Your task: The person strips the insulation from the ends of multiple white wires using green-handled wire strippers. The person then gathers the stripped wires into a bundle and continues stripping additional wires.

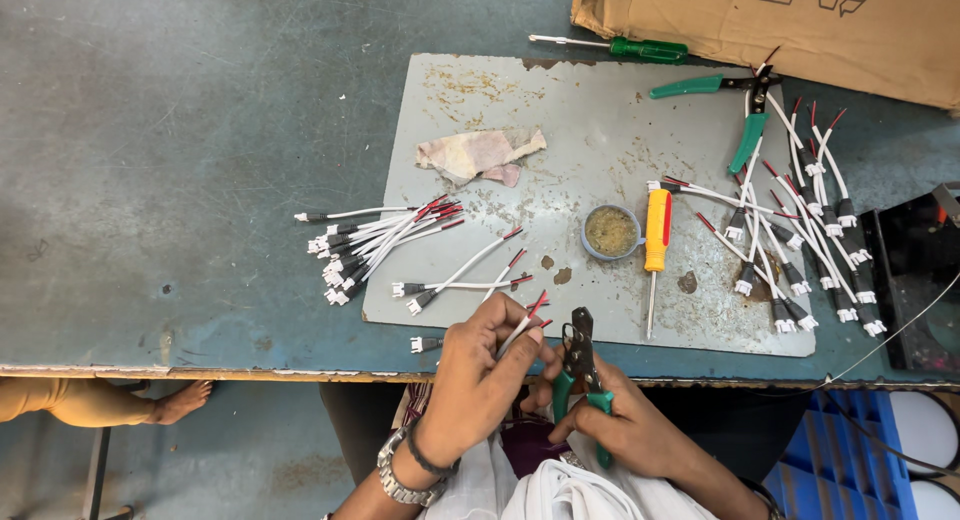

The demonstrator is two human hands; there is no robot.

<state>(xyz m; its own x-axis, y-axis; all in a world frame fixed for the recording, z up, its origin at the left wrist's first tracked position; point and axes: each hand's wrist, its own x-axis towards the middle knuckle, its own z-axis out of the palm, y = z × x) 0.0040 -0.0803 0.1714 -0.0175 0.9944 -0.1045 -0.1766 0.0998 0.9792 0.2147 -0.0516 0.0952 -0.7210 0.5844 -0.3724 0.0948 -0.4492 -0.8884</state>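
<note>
The left hand (478,365) has its grip closed around a short white cable (520,328) with red and black ends. The cable rises up and to the right out of the fingers, and its white plug (417,345) shows just to the left of the grip. The right hand (610,420) is wrapped tight around the green handles of a wire stripper (578,365). Its dark jaws stand just to the right of the cable ends; I cannot tell if they touch. Beyond both grips, on the table (180,130), lies a grey metal plate (600,130) with more cables, and a yellow screwdriver (656,235) is further up and to the right.
</note>
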